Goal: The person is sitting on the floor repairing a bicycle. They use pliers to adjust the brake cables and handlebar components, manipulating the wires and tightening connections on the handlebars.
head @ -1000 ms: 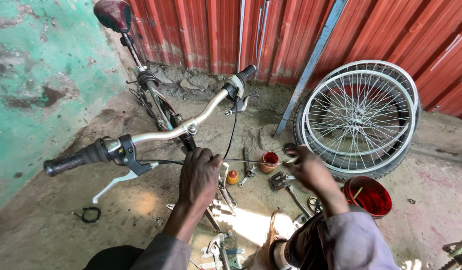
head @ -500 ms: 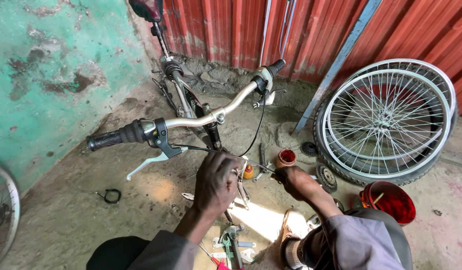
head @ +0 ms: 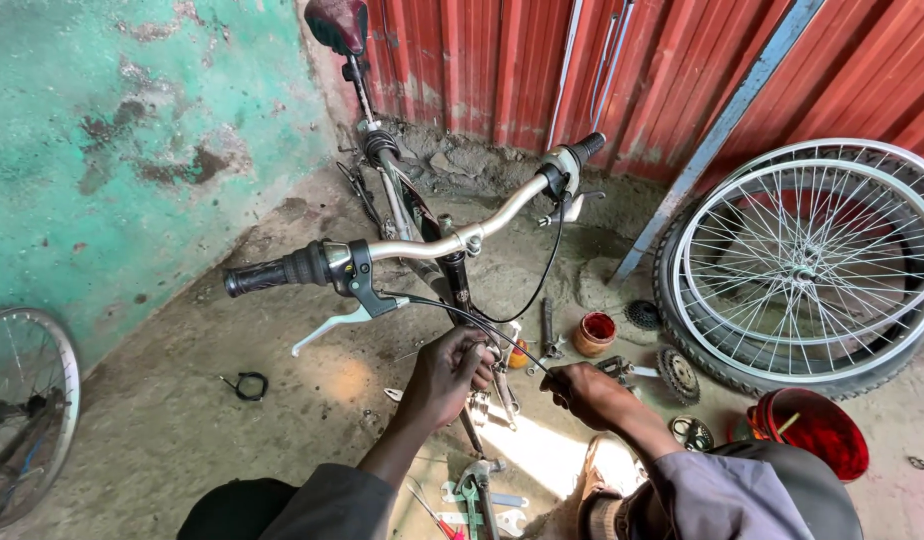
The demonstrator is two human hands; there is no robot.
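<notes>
A thin black brake cable [head: 502,335] is held low in the middle of the view, running from the lever below the handlebar [head: 422,245] down toward five o'clock. It is pinched at its lower end by the closed fingers of the right hand [head: 587,392], while the left hand [head: 450,372] is curled around the front of the bicycle frame just beside the cable, fingers pressed together. At twelve o'clock of the hands the handlebar is seen, with a black grip [head: 267,274] at its ten o'clock end. A small red-brown pot [head: 594,333] stands on the ground at two o'clock, near cogs [head: 679,374]. Spoked wheels [head: 807,265] are leaned against the red corrugated wall [head: 482,60] at three o'clock. Spanners [head: 479,492] lie at six o'clock.
</notes>
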